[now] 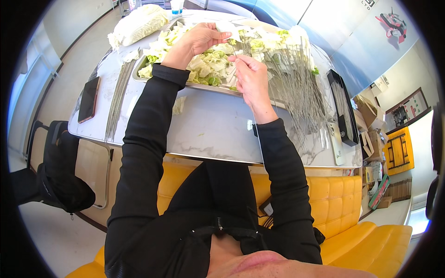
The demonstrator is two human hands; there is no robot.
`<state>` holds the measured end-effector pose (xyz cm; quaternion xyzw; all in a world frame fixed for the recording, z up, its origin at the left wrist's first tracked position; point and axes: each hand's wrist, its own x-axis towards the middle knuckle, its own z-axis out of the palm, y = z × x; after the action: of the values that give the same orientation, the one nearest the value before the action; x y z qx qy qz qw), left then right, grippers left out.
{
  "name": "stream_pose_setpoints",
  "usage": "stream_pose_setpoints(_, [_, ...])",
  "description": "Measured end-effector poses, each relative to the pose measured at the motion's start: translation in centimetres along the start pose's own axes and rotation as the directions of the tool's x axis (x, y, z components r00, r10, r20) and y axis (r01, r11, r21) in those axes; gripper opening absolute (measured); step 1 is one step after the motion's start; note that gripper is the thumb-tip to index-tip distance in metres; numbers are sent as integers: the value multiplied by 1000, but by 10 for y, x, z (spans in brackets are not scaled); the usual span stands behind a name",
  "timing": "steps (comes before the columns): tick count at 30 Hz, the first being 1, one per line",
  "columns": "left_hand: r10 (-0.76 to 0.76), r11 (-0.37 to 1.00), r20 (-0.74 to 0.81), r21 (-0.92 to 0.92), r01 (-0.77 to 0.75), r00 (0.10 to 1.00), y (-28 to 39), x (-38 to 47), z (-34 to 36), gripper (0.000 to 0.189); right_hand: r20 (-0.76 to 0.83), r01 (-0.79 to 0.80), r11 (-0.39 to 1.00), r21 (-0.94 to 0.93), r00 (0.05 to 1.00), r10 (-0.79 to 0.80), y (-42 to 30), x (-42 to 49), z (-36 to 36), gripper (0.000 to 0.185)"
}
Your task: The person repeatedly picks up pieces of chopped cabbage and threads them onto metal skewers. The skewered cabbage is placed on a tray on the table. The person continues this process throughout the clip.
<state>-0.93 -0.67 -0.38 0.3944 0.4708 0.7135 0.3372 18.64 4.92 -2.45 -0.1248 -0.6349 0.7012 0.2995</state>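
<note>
My left hand (pixel 205 39) holds a pale piece of cabbage leaf (pixel 227 30) above a metal tray (pixel 215 89) of torn cabbage leaves (pixel 210 64). Just below and to the right, my right hand (pixel 249 74) pinches a thin metal skewer, whose upper part points towards the leaf. Whether the tip is in the leaf cannot be told. Many metal skewers (pixel 300 93) lie fanned over the tray's right side, their upper ends among leaves. Another bundle of skewers (pixel 120 93) lies on the table to the left, with leaf pieces (pixel 132 55) at its far end.
A whole napa cabbage (pixel 140 25) lies at the back left, near a cup (pixel 177 6). A dark phone (pixel 89 99) rests at the left; a pale phone (pixel 336 144) and a black box of skewers (pixel 342 107) lie at the right. A leaf scrap (pixel 178 105) is before the tray.
</note>
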Motion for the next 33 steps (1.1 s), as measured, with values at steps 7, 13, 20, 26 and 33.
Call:
stream_pose_setpoints(7, [-18,1000,10,8,18,1000,-1,-1,5,23,-12,-10,1000,-12,1000,10,-2,0,1,22])
stream_pose_setpoints(13, [-32,999,22,-10,32,999,-5,2,7,23,-29,16,1000,7,999,-16,5,4,-2,20])
stream_pose_setpoints(20, [-66,998,44,26,65,997,-3,-2,10,24,-38,11,1000,-9,999,-11,2,3,-1,21])
stream_pose_setpoints(26, [-72,997,57,9,71,996,-2,-4,15,26,-55,18,1000,-25,998,-19,3,3,-1,21])
stream_pose_setpoints(33, [-76,997,76,-6,77,994,-5,-2,14,24,-64,35,998,-53,997,-38,4,4,-1,20])
